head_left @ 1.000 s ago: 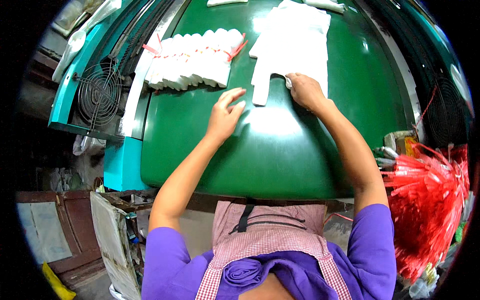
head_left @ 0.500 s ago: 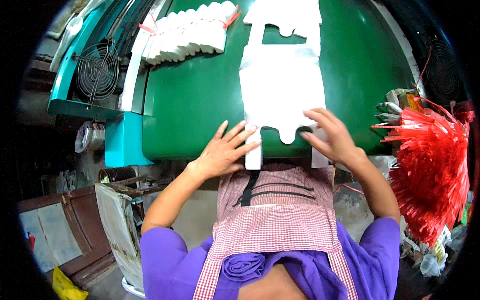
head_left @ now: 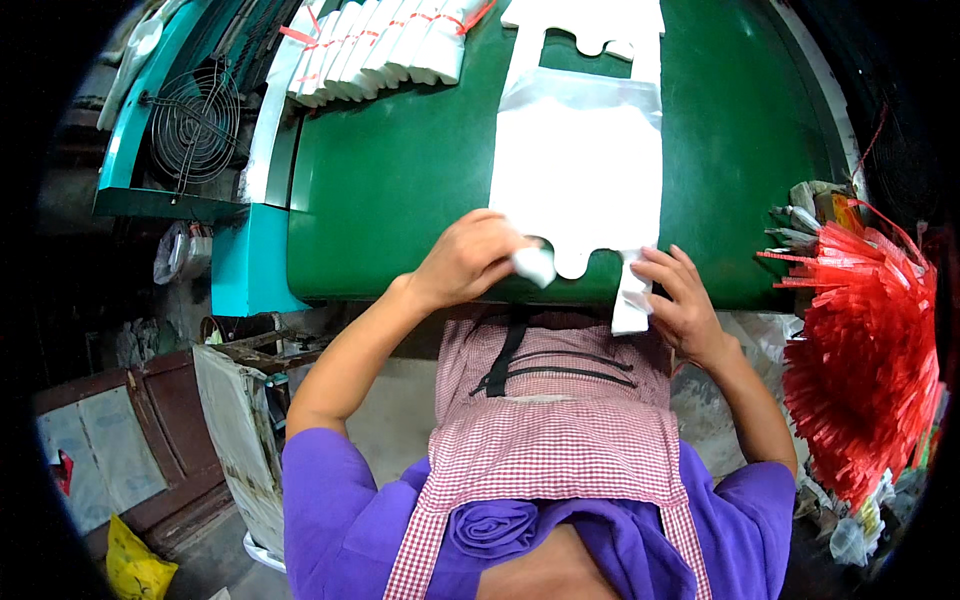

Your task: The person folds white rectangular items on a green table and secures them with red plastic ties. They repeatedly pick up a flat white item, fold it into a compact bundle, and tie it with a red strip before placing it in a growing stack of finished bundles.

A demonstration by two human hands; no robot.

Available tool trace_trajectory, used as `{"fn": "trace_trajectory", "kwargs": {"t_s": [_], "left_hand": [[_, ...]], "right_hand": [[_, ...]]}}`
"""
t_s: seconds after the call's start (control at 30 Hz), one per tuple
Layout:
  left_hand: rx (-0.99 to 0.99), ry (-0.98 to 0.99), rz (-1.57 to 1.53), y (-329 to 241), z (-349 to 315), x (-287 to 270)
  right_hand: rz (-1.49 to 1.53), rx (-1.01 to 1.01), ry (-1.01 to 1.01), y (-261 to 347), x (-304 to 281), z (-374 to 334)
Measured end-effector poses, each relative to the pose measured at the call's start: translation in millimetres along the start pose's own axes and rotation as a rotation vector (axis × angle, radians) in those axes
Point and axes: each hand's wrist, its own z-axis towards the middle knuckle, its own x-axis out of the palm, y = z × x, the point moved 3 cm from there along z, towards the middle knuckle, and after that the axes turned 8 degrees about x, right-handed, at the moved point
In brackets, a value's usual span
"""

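A flat stack of white plastic carrier bags (head_left: 578, 165) with cut-out handles lies on a green conveyor belt (head_left: 400, 175), its handle end toward me. My left hand (head_left: 472, 258) is closed around the left handle strip, which is folded up and blurred in the fingers. The right handle strip (head_left: 630, 300) hangs over the belt's near edge. My right hand (head_left: 685, 303) curls its fingertips and thumb against that strip's right side. Beyond this stack lies another stack of white bags (head_left: 585, 18), partly cut off by the upper frame edge.
Several bundles of white bags (head_left: 385, 50) tied with red strips lie at the belt's far left. A large bunch of red plastic strips (head_left: 860, 360) hangs at the right. On the left are a turquoise machine frame (head_left: 250, 260) and a round wire fan guard (head_left: 195, 125).
My left hand has gone from lying spread on the left handle to gripping and folding it. My right hand has come down to the right handle.
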Motion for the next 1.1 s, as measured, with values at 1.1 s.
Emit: {"fn": "trace_trajectory", "kwargs": {"t_s": [1.1], "left_hand": [[-0.058,0.145,0.483,20,91,26]], "right_hand": [[0.134,0.135,-0.260,-7,34,58]]}}
